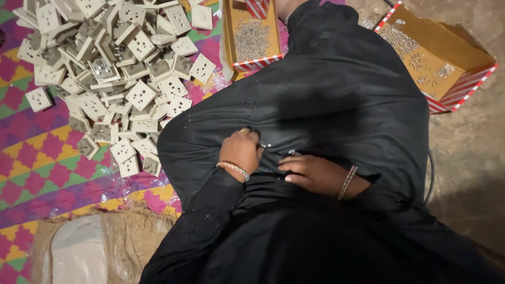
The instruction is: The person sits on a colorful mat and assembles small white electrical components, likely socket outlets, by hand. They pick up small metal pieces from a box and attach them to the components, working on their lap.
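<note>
Near box: an open cardboard box [251, 37] at the top centre, brown inside, its rim striped red and white, holding a heap of small silvery screws.
Far box: a second open cardboard box [447, 52] at the top right on the bare floor, same brown with a red-and-white striped edge, tilted, with screws scattered along its upper left wall.
Labels, signs, screens: none visible.
</note>
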